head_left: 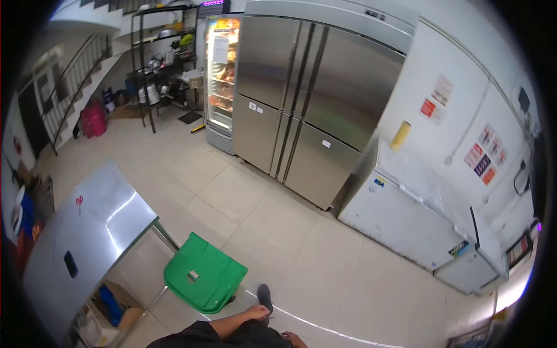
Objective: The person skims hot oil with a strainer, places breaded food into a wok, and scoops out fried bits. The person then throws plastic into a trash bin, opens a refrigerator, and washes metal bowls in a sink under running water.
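Observation:
Near the bottom centre, my left hand [257, 313] is held low in front of my body, close to my dark shoe [264, 294]. Its fingers are closed, and whatever they may hold is too small to make out. My right hand [295, 340] shows only in part at the bottom edge, beside my dark clothing, and its fingers are hidden. To the left of my hands stands a green plastic chair [203, 272]. Red scissors [79, 203] and a black phone [71, 264] lie apart on the metal table [116, 232].
A steel fridge [348, 87] and a lit glass-door cooler [222, 75] stand ahead. White chest freezers [400, 217] line the right wall. Black shelving [142, 75] with kitchenware, a pink sack [94, 119] and stairs [78, 95] are at the back left. Boxes sit under the table.

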The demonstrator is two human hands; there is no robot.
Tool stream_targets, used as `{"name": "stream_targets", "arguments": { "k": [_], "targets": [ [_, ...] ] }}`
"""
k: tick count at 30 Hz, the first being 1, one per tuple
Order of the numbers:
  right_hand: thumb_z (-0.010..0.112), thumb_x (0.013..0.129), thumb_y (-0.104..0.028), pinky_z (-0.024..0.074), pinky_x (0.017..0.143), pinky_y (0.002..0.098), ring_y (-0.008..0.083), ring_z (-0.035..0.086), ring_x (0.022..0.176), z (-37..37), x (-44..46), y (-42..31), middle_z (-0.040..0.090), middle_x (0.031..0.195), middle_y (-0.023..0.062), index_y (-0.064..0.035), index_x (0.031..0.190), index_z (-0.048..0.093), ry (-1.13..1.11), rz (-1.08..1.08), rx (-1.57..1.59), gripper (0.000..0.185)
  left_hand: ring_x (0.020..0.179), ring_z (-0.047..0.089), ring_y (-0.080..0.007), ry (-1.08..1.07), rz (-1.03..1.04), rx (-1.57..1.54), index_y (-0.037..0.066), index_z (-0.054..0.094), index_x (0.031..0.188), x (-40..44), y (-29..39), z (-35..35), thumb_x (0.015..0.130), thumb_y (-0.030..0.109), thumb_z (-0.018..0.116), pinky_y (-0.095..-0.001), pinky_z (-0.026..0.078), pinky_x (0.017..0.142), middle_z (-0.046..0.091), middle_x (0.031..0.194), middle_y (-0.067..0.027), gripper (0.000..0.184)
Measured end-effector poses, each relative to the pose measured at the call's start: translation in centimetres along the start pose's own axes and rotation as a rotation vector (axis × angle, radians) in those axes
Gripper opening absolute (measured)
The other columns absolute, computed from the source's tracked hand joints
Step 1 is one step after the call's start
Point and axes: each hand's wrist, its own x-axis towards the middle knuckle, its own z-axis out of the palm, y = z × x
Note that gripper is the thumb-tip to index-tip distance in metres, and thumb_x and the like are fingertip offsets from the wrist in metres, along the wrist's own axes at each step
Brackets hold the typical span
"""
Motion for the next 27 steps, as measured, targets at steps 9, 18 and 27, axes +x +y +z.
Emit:
{"name": "stream_targets", "arguments": {
  "k": [9,18,27],
  "targets": [
    [0.044,0.092,-0.041,0.0494,0.069,0.0356,0.0226,0.059,0.083,-17.4,8.3,-3.4,0.062,0.100,0.0135,-0.0104,0.125,0.053,0.093,-0.007,0.197,0.046,0.082,0.067,-0.0320,0.006,0.002,0.749,0.000,0.066,0.093,17.9,12.0,-8.8,0.074,0.019,0.057,-0.0479,0.053,0.067,0.067,0.082,-0.0190,0.028],
    [0.045,0.093,-0.035,0.0500,0.056,0.0323,0.0204,0.059,0.068,-36.2,16.9,-0.5,0.063,0.088,0.0120,-0.0114,0.123,0.054,0.078,0.135,0.259,0.039,0.097,0.061,-0.0344,0.562,0.406,0.143,0.006,0.062,0.095,19.0,28.6,-21.4,0.083,0.027,0.054,-0.0429,0.048,0.083,0.065,0.101,-0.0173,0.026],
    [0.045,0.091,-0.024,0.0509,0.055,0.0371,0.0243,0.062,0.066,-54.7,42.3,-30.0,0.064,0.088,0.0192,-0.0023,0.111,0.058,-0.403,0.095,-0.474,0.033,0.094,0.062,-0.0351,1.490,-0.389,-0.294,0.003,0.064,0.098,7.8,5.3,-23.2,0.086,0.035,0.048,-0.0467,0.046,0.084,0.065,0.099,-0.0197,0.038]
  ]
}}
